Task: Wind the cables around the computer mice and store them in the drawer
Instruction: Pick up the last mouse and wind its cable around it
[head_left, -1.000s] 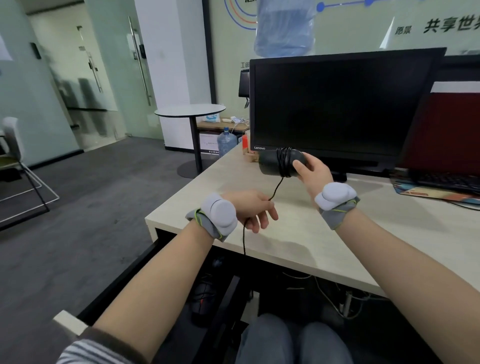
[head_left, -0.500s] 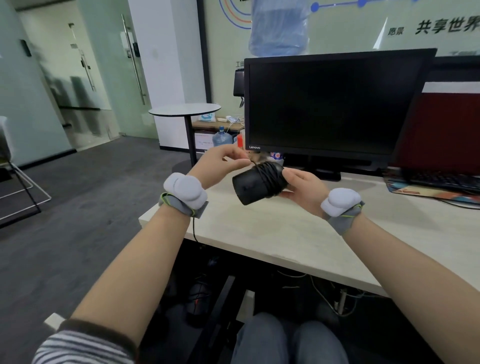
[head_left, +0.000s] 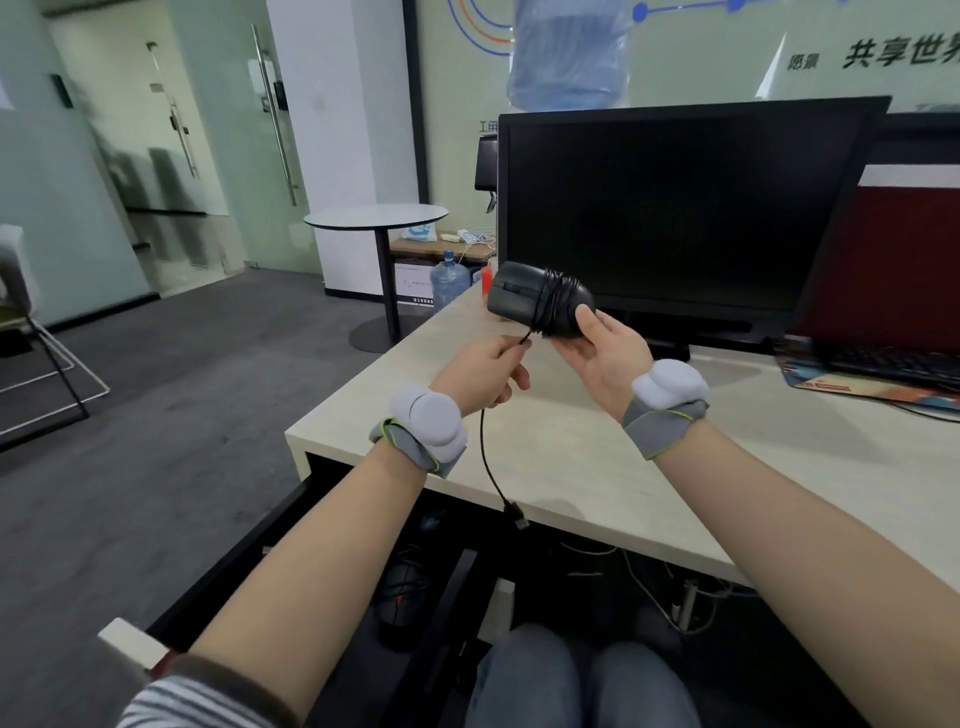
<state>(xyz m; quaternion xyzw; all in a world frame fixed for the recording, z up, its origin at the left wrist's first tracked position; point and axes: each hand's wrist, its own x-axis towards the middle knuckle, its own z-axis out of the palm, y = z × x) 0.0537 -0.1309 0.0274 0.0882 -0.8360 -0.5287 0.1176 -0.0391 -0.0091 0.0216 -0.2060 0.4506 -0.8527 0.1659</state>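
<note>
Right hand (head_left: 605, 348) cups the black mouse (head_left: 537, 304) from below, raised over the table (head_left: 571, 452), cable turns wrapped round its middle. Just left of it, the left hand (head_left: 483, 371) pinches the loose cable (head_left: 485, 457), whose plug dangles below that hand. Under the left forearm, the open drawer (head_left: 234, 577) holds another mouse (head_left: 402, 597).
</note>
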